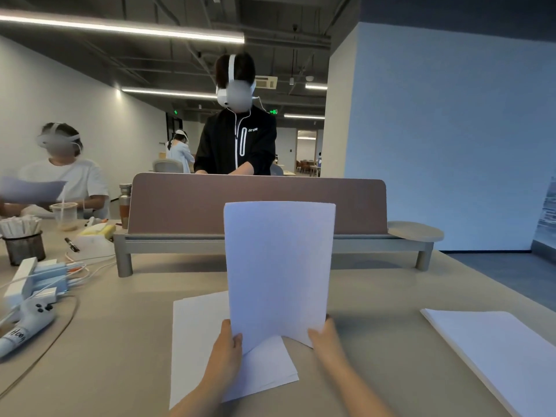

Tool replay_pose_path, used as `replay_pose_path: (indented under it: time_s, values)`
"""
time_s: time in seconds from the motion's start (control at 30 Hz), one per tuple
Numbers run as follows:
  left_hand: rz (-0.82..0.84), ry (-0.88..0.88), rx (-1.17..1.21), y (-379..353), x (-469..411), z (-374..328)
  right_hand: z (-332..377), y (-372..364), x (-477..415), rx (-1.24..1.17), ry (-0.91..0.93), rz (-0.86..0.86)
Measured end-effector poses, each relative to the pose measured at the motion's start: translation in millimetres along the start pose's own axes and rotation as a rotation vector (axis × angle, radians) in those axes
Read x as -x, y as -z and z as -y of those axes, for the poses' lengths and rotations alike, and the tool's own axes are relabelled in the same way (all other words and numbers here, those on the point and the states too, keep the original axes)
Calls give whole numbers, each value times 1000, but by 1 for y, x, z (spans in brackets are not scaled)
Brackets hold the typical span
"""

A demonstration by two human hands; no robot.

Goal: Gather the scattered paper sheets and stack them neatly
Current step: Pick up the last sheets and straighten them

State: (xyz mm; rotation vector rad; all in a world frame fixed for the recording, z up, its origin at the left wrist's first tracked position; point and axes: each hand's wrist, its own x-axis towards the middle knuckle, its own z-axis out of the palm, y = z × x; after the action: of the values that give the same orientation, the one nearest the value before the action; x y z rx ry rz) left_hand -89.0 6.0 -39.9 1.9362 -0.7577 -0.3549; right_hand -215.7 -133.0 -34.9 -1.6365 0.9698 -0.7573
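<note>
I hold a bundle of white paper sheets (278, 266) upright above the table, long side vertical. My left hand (230, 344) grips its lower left edge and my right hand (323, 337) grips its lower right corner. Below the bundle, more white sheets (195, 341) lie flat on the beige table, slightly fanned, partly hidden by my left forearm. A separate neat stack of white paper (493, 353) lies flat at the right.
A brown desk divider on a grey raised shelf (258, 203) stands behind the bundle. Chargers, cables and a white controller (33, 314) crowd the left, with a mesh pen cup (24, 245). People with headsets sit and stand beyond the divider and at the left.
</note>
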Motion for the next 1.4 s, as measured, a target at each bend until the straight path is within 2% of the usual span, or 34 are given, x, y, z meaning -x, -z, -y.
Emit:
replay_pose_path:
  time_s: [0.27, 0.47, 0.67, 0.9, 1.07, 1.27, 1.4]
  values:
    - [-40, -31, -116, -9, 1, -13, -18, 9, -6, 139, 22, -56]
    - [-22, -90, -106, -34, 4, -46, -21, 65, -3, 136, 34, -120]
    - [95, -169, -53, -100, 8, -86, -26, 164, 9, 234, 19, -268]
    - [315, -217, 149, -208, 57, -147, -52, 294, 47, 322, -43, -530]
    - [450, -298, 195, -277, 95, -168, -80, 366, 68, 403, -154, -663]
    - [559, -350, 100, -327, 123, -177, -115, 413, 72, 469, -189, -705]
    - [565, -368, 26, -337, 132, -174, -133, 418, 76, 672, -210, -725]
